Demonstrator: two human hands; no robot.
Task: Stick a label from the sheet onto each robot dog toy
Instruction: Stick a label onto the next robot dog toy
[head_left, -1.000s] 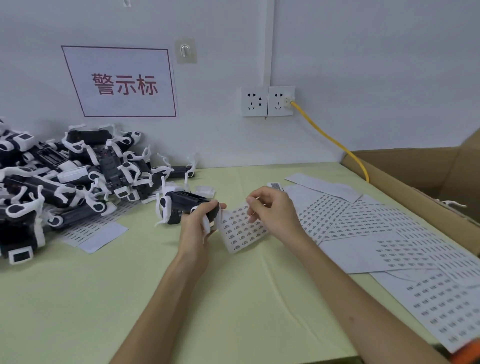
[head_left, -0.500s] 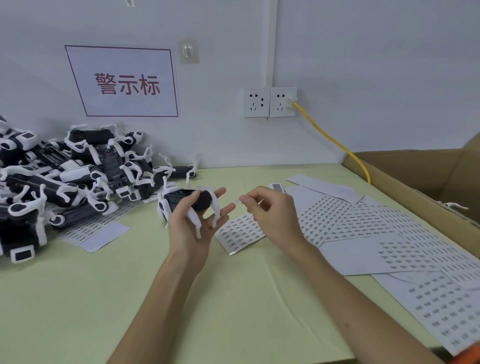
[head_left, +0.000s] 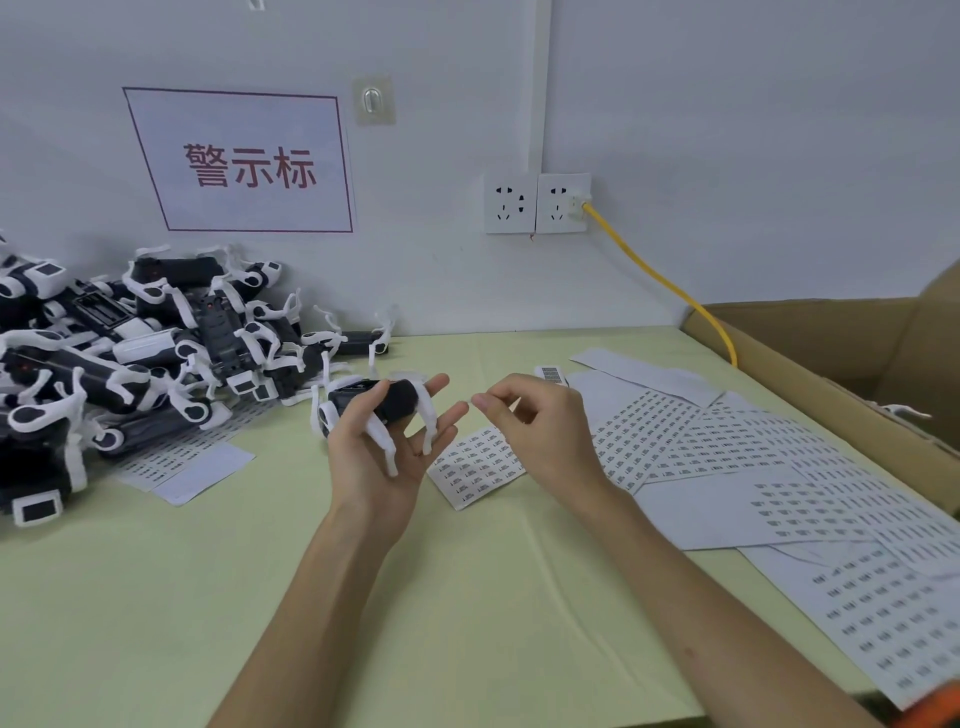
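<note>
My left hand holds one black-and-white robot dog toy just above the table, thumb over its body, fingers spread under it, white legs pointing toward me. My right hand hovers right beside the toy, thumb and forefinger pinched together at the tips; the label between them is too small to make out. A small label sheet lies flat on the table below and between my hands.
A heap of robot dog toys fills the table's left side against the wall, with a label sheet half under it. More label sheets cover the right side. An open cardboard box borders the right; a yellow cable runs down from the socket.
The small sheet left my hands and now lies on the table. My left hand turned the toy legs-up, and my right hand came away from the sheet toward the toy, fingertips pinched.
</note>
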